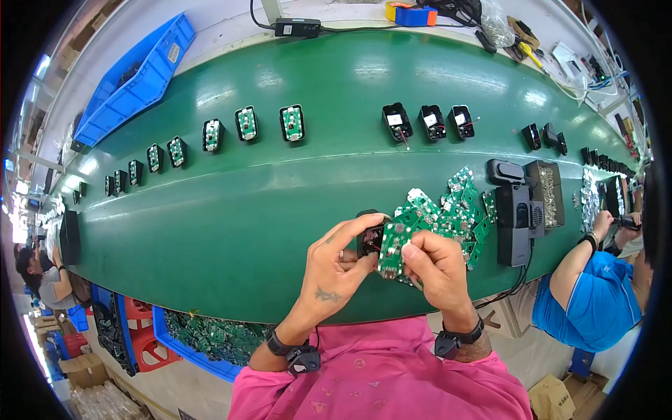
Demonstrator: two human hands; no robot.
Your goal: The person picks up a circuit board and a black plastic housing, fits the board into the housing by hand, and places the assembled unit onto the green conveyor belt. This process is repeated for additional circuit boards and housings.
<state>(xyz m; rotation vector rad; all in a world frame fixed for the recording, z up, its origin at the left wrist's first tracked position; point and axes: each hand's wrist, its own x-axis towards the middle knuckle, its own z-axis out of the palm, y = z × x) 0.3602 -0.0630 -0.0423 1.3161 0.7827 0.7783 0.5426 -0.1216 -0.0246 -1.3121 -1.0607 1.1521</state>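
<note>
Table [231,231]: smooth, glossy green surface. Loose boards [458,217]: thin, flat, green, studded with small components, heaped just beyond the right hand [439,269]. Left hand [334,264]: fingers curled around a hollow black housing [367,241]. Right hand: pinching a rectangular circuit board [392,245] at the housing's right side; board-to-housing contact cannot be determined.
</note>
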